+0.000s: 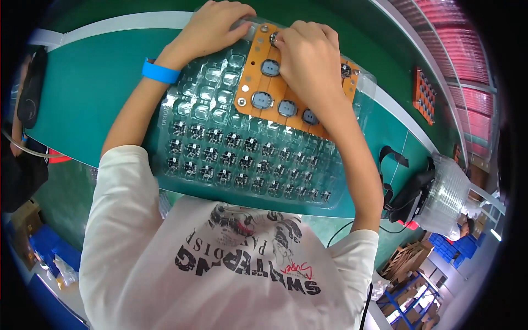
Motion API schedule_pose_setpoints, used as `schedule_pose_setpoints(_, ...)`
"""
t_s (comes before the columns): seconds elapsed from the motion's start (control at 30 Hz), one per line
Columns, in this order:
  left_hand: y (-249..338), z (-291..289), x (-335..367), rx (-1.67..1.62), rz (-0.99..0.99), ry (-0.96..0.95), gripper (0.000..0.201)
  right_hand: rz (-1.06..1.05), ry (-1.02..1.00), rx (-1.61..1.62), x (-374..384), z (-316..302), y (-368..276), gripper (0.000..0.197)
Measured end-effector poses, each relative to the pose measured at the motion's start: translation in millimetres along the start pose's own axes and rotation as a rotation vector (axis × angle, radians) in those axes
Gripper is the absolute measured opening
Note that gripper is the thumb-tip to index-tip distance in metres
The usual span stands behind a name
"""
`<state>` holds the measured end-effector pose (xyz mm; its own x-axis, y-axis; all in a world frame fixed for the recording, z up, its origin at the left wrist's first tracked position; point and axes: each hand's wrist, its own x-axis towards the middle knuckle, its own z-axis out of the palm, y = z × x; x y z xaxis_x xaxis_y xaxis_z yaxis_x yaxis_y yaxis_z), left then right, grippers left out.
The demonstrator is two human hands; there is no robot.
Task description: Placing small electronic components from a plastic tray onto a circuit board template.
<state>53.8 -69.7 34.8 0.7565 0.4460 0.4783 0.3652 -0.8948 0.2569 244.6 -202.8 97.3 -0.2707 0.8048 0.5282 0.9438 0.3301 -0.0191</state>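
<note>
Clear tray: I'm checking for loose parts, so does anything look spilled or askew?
Nothing stands out: the small dark parts sit in rows in the clear tray, and the orange plate lies over its far side. What the right hand covers is hidden.

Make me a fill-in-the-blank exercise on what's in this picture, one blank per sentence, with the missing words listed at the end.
1. The blue wristband is worn on the person's ____ arm.
2. The board under the right hand, holding rounded grey pieces, is coloured ____.
3. Of the near and far edges of the clear tray, the left hand is at the ____ one.
4. The tabletop is coloured ____.

Missing words: left; orange; far; green.
</note>
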Motion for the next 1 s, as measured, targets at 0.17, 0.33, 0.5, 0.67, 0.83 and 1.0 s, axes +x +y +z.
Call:
schedule_pose_setpoints(0.17, 29.5, -17.7, 11.9, -0.084, -0.157, -0.052, 0.025, 0.027, -0.024, -0.093, -0.9, 2.6, -4.8, 0.005)
schedule_pose_setpoints(0.33, 29.7, -17.1, 12.0, -0.068, -0.179, -0.071, 0.025, 0.044, -0.051, -0.207, -4.8, 2.7, -1.8, 0.005)
schedule_pose_setpoints(0.5, 24.1, -15.1, 8.5, -0.075, -0.153, -0.028, 0.025, -0.084, -0.358, -0.143, 20.9, -28.5, -9.7, 0.023)
schedule_pose_setpoints(0.67, 21.5, -8.0, 12.7, -0.073, -0.113, -0.046, 0.024, -0.166, -0.231, -0.362, 12.0, -43.9, -6.2, 0.019)
schedule_pose_setpoints(0.83, 33.5, -18.4, 23.2, -0.149, -0.07, -0.04, 0.023, 0.253, -0.253, 0.303, -30.5, -108.3, 6.5, 0.016)
schedule_pose_setpoints(1.0, 26.8, -23.4, 12.8, -0.274, -0.18, -0.058, 0.022, 0.247, -0.998, 0.179, -123.0, -164.6, -18.8, 0.023)
